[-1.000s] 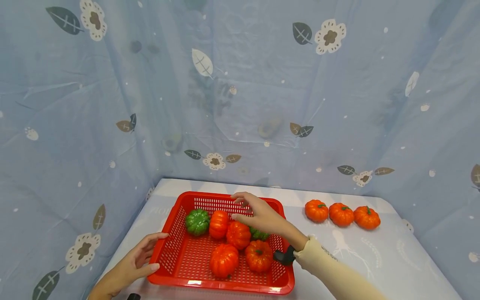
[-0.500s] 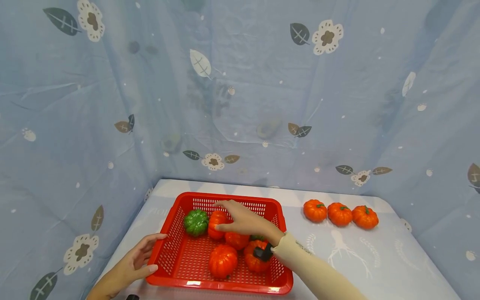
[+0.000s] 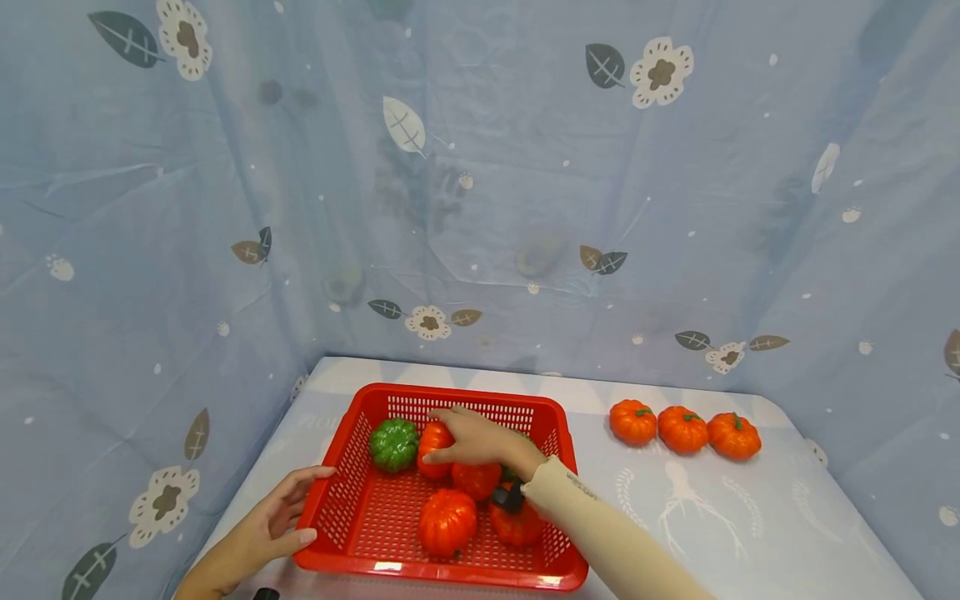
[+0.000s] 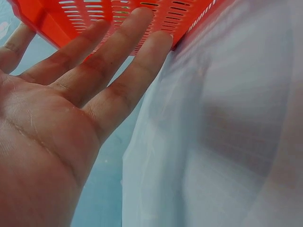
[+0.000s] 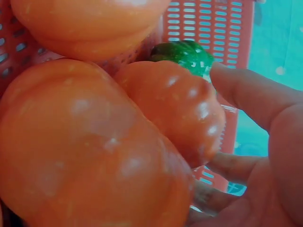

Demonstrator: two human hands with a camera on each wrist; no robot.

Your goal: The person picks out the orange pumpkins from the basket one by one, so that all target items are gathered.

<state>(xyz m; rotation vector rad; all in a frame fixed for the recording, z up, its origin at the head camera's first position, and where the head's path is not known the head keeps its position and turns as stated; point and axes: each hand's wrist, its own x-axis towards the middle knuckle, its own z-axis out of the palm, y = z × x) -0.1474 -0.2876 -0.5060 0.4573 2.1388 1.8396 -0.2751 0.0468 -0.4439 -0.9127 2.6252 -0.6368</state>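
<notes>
A red plastic basket (image 3: 442, 575) with slotted walls holds several orange-red and green toy pumpkins. My right hand (image 3: 480, 440) reaches inside, thumb and fingers around an orange-red pumpkin (image 3: 432, 451) towards the back. In the right wrist view, that pumpkin (image 5: 175, 106) sits between the thumb and the fingers. Just left of it is a green pumpkin (image 3: 393, 445). My left hand (image 3: 266, 525) stays at the basket's left side, fingertips and thumb at the rim. The left wrist view shows its long, nearly straight fingers (image 4: 118, 94) against the slotted wall.
Three orange pumpkins (image 3: 682, 429) stand in a row on the table (image 3: 675, 517), right of the basket. Other orange-red pumpkins (image 3: 447, 522) lie in the basket's front and middle. A blue floral curtain (image 3: 480, 208) closes off the back and sides.
My right hand has moved left and down into the basket, onto the orange-red pumpkin beside the green one. My left hand has kept its place at the rim.
</notes>
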